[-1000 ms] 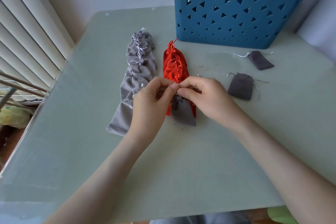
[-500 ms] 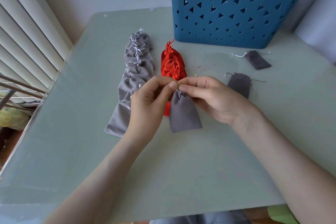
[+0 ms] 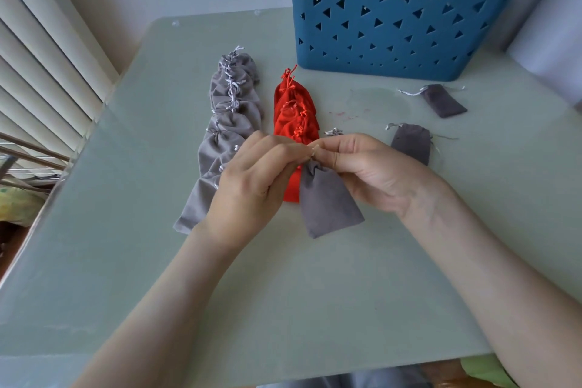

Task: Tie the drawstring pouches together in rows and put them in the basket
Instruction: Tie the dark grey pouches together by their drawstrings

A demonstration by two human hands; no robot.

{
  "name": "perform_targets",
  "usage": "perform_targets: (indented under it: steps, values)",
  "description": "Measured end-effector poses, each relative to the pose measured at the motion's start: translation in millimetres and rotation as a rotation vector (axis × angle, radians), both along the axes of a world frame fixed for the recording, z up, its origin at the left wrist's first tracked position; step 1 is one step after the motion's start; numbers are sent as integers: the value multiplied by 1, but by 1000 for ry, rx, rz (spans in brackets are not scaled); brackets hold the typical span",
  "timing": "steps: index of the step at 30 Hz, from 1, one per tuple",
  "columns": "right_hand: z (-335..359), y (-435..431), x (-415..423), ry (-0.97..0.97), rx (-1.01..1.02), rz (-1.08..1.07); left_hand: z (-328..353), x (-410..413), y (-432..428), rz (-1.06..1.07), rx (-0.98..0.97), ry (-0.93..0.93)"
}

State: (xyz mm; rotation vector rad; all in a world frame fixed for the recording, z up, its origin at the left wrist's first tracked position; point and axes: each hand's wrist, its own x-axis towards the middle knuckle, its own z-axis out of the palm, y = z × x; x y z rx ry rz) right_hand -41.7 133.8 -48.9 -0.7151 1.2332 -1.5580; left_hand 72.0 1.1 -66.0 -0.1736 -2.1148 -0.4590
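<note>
- The left hand [image 3: 252, 179] is pinching the gathered neck of a dark grey pouch [image 3: 327, 201] between curled thumb and fingertips, near the middle of the table [image 3: 283, 293].
- The right hand [image 3: 368, 173] is pinching the same neck from the other side, fingers curled in.
- The pouch's body is fanning toward the near edge, overlapping the near end of the red row [image 3: 294, 123].
- A light grey row [image 3: 226, 135] is lying just beside the red one, toward the left edge.
- A nearer loose pouch [image 3: 411, 143] and a farther loose pouch [image 3: 444, 101] are lying toward the right edge.
- The blue basket [image 3: 393, 25] is standing at the far edge.
</note>
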Motion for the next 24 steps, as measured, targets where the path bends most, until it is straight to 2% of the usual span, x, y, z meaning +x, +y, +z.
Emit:
perform_targets:
  steps: [10, 12, 16, 18, 24]
  values:
    - [1, -3, -1, 196, 22, -31, 1, 0, -5, -10, -10, -24]
    - [3, -2, 0, 285, 52, -58, -1, 0, -3, -9, 96, -74]
    - [6, 0, 0, 571, 128, -124, -1, 1, 3, -16, 524, -295]
    - [5, 0, -1, 676, 155, -146, 0, 0, 5, -28, 616, -376]
    - [0, -1, -2, 812, 215, -166, 6, 2, 4, 21, 446, -482]
